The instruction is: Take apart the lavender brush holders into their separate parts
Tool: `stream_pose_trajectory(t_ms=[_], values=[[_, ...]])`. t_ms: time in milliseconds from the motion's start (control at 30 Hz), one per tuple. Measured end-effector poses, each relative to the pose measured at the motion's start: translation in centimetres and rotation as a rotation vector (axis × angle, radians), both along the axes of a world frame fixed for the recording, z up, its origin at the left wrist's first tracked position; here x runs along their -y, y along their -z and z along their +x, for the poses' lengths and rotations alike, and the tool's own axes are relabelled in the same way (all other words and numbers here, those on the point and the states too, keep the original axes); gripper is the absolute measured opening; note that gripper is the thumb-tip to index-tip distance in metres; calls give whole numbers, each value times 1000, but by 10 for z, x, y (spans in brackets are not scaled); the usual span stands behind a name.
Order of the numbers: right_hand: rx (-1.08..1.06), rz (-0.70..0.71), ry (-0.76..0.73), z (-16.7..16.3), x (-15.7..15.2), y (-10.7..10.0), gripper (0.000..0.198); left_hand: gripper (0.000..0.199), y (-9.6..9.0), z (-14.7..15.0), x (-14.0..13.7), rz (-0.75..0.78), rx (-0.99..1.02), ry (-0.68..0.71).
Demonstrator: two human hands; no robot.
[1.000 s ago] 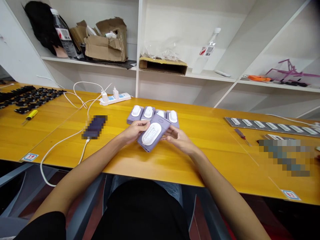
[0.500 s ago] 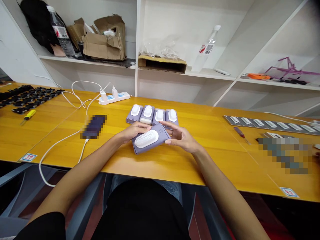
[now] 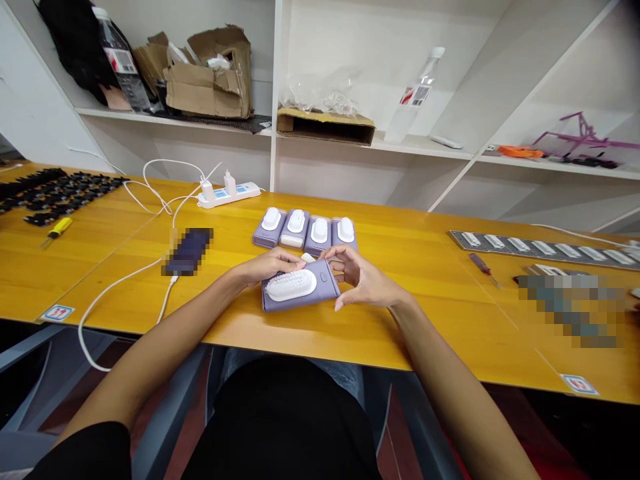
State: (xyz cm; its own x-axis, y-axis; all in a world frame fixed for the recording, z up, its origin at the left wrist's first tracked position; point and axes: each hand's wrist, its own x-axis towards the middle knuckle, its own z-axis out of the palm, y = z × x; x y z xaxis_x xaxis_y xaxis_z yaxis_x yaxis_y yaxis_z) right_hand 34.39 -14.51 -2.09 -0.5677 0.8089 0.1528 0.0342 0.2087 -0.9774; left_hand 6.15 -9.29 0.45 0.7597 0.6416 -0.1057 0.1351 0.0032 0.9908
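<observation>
My left hand [image 3: 270,265] grips the left and far side of a purple box-shaped device [image 3: 327,283] with a white oval pad of bristles on its top face. The device is held tilted above the table's front part. At its right end, my right hand [image 3: 363,277] is curved with thumb and fingers apart; whether a fingertip touches the far edge I cannot tell. Just beyond, several similar purple devices [image 3: 267,237] stand in a row, each with a white oval piece on top. A small white piece shows behind the held device, partly hidden.
Left lie a phone [image 3: 187,252] on a white cable, a yellow screwdriver [image 3: 57,230], black parts [image 3: 75,193] and a power strip [image 3: 230,193]. Right are a screwdriver [image 3: 483,267] and a grey strip with white pieces [image 3: 543,248]. Shelves behind hold bottles and cardboard boxes [image 3: 210,90].
The held device has turned to lie more level, its right end lower and nearer me. My right hand's thumb has come away from its right end and the fingers have spread.
</observation>
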Motion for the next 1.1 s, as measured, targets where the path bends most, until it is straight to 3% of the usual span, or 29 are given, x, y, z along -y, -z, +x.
stream_pose_trajectory(t_ms=[267,400,533,633,833,1000,1100], values=[[23,64,43,-2,4,-3,86,43,-3,1,2,-14,-16,-14],[-13,151,158,-3,2,-2,78,41,3,-1,-5,-15,21,-104],[-65,255,396,-7,-4,2,77,42,11,-3,-12,-10,76,-223],[-76,395,588,-11,-8,7,78,43,14,-2,-14,-5,125,-292],[46,779,840,-14,-7,8,54,44,15,1,-14,4,201,-356],[162,1217,931,-9,-3,6,52,51,13,-3,-14,37,245,-335],[147,1309,955,-7,-2,7,50,64,12,-5,-14,70,265,-306]])
